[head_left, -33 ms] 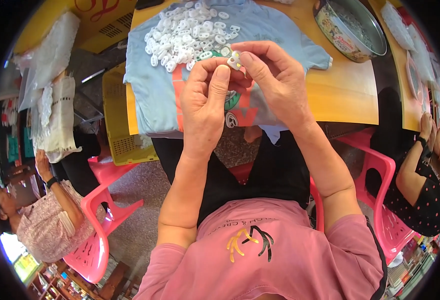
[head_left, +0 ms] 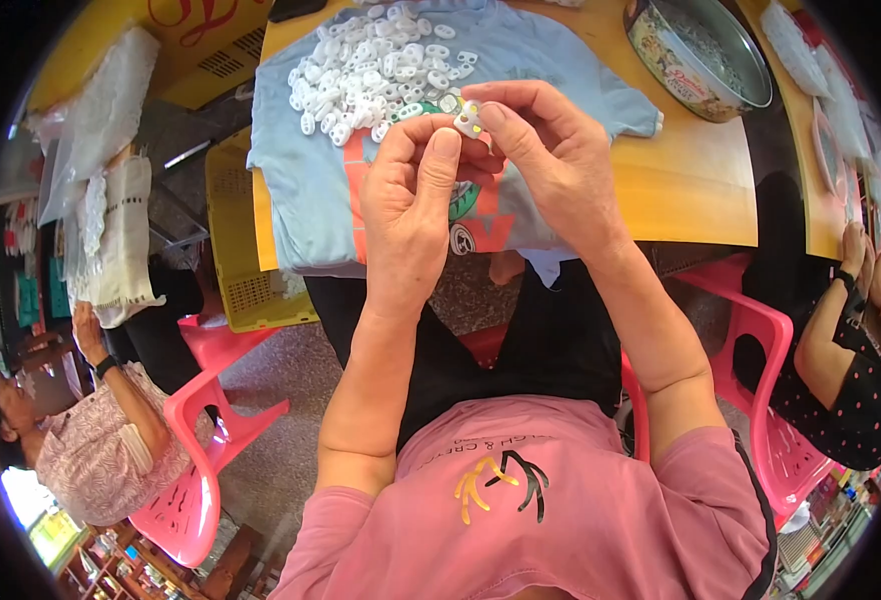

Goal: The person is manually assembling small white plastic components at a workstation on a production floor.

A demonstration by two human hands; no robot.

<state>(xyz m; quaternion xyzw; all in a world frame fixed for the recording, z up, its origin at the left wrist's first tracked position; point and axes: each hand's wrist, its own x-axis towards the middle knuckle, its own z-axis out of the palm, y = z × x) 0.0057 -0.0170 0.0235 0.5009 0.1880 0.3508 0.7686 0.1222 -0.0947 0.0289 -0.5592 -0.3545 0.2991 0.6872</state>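
A small white plastic piece (head_left: pixel 469 121) with holes and yellowish spots is raised above the front of a blue T-shirt (head_left: pixel 306 215). My left hand (head_left: pixel 411 185) grips its near left side between thumb and fingers. On the other side, my right hand (head_left: pixel 551 165) pinches it with thumb and forefinger. Fingers cover part of the piece. Just beyond my hands, a heap of similar white plastic pieces (head_left: pixel 371 70), each with two holes, lies on the shirt. Green and red-orange print shows on the cloth beneath my hands.
The shirt covers part of a yellow table (head_left: pixel 696 190). A round tin (head_left: pixel 681 65) holding small clear or metallic bits stands at the far right. A yellow crate (head_left: pixel 246 285) sits left of the table. People (head_left: pixel 111 440) sit on pink chairs (head_left: pixel 196 480) at both sides.
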